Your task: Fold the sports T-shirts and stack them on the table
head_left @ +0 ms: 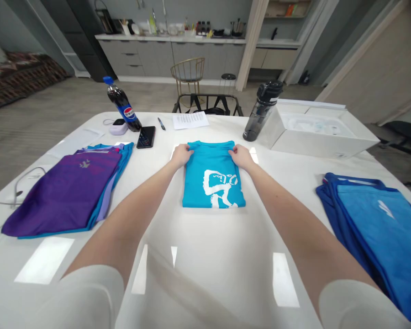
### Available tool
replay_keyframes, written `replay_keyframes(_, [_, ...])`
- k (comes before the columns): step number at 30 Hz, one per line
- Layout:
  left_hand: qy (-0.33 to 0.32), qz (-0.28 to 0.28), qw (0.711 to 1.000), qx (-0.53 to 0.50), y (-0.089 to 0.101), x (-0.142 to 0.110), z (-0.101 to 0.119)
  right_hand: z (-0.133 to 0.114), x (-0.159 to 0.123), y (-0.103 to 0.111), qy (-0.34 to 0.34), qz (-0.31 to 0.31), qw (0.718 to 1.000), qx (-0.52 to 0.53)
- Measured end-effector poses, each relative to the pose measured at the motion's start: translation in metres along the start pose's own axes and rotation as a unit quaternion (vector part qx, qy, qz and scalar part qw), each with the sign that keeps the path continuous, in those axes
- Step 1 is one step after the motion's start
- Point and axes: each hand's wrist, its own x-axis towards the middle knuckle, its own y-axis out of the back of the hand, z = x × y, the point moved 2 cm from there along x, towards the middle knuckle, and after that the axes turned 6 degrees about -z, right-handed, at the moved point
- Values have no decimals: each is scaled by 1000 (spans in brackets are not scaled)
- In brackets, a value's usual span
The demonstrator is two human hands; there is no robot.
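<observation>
A turquoise T-shirt (196,183) with white lettering lies folded into a neat rectangle in the middle of the white table, its collar at the far edge. My left hand (181,155) pinches its far left corner, fingers closed on the cloth. At the far right corner, my right hand (242,157) grips the fabric the same way. To the left lies a stack of garments with a purple shirt (68,192) on top. Over on the right rests a pile of blue clothes (380,219), a lighter blue piece uppermost.
Along the far side stand a cola bottle (123,107), a phone (146,137), a pen (161,124), a printed sheet (191,120), a dark water bottle (260,114) and an open white box (315,139). A cable (16,185) lies at the left. Beyond the table is a chair (188,73).
</observation>
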Motion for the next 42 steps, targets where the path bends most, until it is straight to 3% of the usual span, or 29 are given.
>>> replay_keyframes(3, [-29,27,999,-29,-2,12,-5,4,8,-3,4,46,999,13])
replay_keyframes(6, [-77,55,995,-28,1,21,8,-3,13,6,9,120,993,19])
replay_keyframes(8, [-82,89,992,21,-3,20,18,-9,13,6,-19,134,991,-11])
replay_keyframes(10, [-111,100,985,91,-16,12,26,-18,8,-3,-24,121,991,-57])
replay_keyframes(13, [-187,19,963,193,-49,-10,30,-29,-10,-30,66,41,989,-123])
replay_keyframes(15, [-192,-36,951,240,-69,-23,26,-31,-22,-49,99,-31,982,-157])
replay_keyframes(17, [-174,-56,947,264,-80,-30,20,-28,-29,-61,74,-71,979,-177])
replay_keyframes(20, [-160,-65,945,276,-84,-29,16,-22,-29,-65,32,-80,979,-182])
replay_keyframes(26, [-169,-78,943,277,-71,-27,19,-16,-27,-58,-10,-71,984,-166])
replay_keyframes(29, [-240,-92,928,270,-69,-51,26,-16,-31,-57,-10,-62,984,-168])
replay_keyframes(32, [-286,-112,919,247,-75,-97,32,-16,-32,-58,-1,-59,984,-167])
replay_keyframes(37, [-179,-56,946,265,-88,-154,31,-15,-30,-53,7,-32,991,-134])
replay_keyframes(40, [-172,-52,944,278,-89,-161,31,-13,-43,-46,14,4,997,-77])
replay_keyframes(42, [-174,-55,943,279,-87,-160,32,-13,-64,-44,54,9,998,-38])
